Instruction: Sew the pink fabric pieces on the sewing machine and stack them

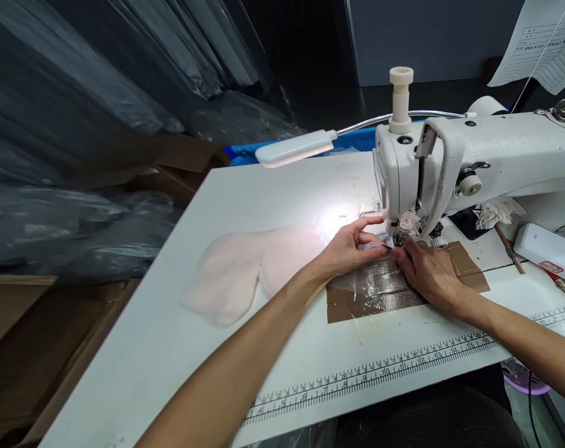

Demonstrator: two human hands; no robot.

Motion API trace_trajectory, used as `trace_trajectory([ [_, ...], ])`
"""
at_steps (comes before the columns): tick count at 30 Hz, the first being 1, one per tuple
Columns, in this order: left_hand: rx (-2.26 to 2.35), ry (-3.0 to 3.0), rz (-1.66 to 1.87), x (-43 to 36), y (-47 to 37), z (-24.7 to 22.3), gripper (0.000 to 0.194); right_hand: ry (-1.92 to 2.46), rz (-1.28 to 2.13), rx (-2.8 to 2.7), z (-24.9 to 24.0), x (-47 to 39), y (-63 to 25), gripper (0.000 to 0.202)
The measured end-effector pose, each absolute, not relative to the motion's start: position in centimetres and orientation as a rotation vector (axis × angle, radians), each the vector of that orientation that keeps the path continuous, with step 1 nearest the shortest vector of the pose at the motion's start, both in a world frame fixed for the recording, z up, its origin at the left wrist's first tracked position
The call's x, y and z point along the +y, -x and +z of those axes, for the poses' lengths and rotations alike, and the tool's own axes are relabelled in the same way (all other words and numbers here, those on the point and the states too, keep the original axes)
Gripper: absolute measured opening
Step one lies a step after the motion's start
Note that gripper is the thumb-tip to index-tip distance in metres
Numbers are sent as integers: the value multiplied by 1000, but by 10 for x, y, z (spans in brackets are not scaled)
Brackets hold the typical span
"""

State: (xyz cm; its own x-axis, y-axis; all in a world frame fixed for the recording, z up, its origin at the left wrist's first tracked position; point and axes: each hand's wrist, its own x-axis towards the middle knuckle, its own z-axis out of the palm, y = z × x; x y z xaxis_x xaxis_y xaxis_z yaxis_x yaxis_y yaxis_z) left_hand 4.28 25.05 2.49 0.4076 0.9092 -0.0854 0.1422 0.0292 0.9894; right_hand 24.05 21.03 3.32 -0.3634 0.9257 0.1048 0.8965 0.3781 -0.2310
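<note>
A white sewing machine (501, 146) stands at the right. Both hands are close together at its needle area. My left hand (350, 247) lies just left of the presser foot, with its thumb and forefinger on a thin, sheer piece of fabric (364, 277). My right hand (429, 272) is right of the foot, its fingers bent and pinched on a small dark strip at the fabric's edge. Pale pink fabric (231, 267) lies flat on the table, left of my left forearm. Brown tape (345, 306) covers the surface beneath the hands.
A lamp (296, 148) on a flexible neck lights the table (142, 348). A printed ruler (357, 381) runs along the front edge. At the right are a white box (548, 249), lace (492, 213) and a brown-handled tool (509, 246). Cardboard boxes (180, 165) stand beyond the left edge.
</note>
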Motion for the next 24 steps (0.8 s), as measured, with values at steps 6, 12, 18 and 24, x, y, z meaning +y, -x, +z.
trace_trajectory([
  [6, 966, -1481, 780, 251, -43, 23, 72, 1724, 350, -2356, 42, 211, -236, 39],
  [12, 1011, -1907, 820, 256, -28, 44, 43, 1578, 377, -2450, 58, 210, -281, 54],
  [18, 1666, -2218, 304, 277, -10, 65, 44, 1609, 124, -2304, 47, 218, -325, 73],
  [24, 1620, -2466, 209, 314, -21, 53, 41, 1591, 63, -2241, 34, 220, -326, 79],
])
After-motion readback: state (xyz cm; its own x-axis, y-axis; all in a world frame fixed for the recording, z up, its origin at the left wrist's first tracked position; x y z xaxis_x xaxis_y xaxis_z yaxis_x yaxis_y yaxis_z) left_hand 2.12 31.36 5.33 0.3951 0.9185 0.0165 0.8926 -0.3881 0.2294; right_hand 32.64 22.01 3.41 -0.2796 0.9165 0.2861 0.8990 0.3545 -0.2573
